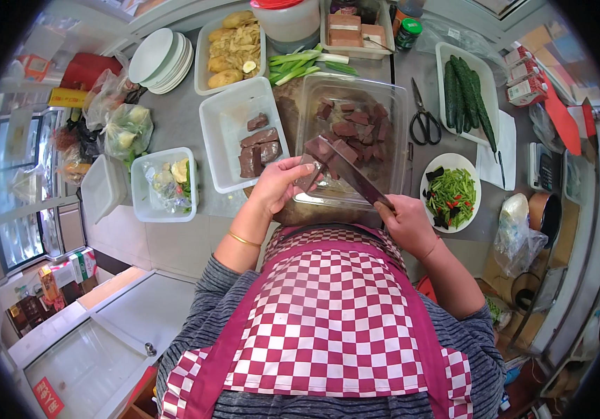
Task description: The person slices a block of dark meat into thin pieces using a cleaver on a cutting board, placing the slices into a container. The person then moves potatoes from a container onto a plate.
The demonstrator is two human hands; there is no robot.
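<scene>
In my left hand (284, 180) rests a dark red-brown block (310, 166) that looks like blood curd, held over the near left part of a clear plastic tub (403, 120). My right hand (407, 220) grips the handle of a kitchen knife (355, 178), whose blade lies against the block. Cut dark red chunks (357, 125) lie inside the clear tub. To the left, a white plastic tub (216, 141) holds several larger dark pieces (259, 139). Part of a worn wooden board (285, 99) shows beneath the clear tub.
Black scissors (425, 125), a tub of cucumbers (467, 94) and a plate of cut green vegetables (451, 199) lie right. Scallions (294, 65), a tub of potatoes and peelings (234, 47) and stacked plates (161, 60) stand behind. A tub of scraps (163, 183) is left.
</scene>
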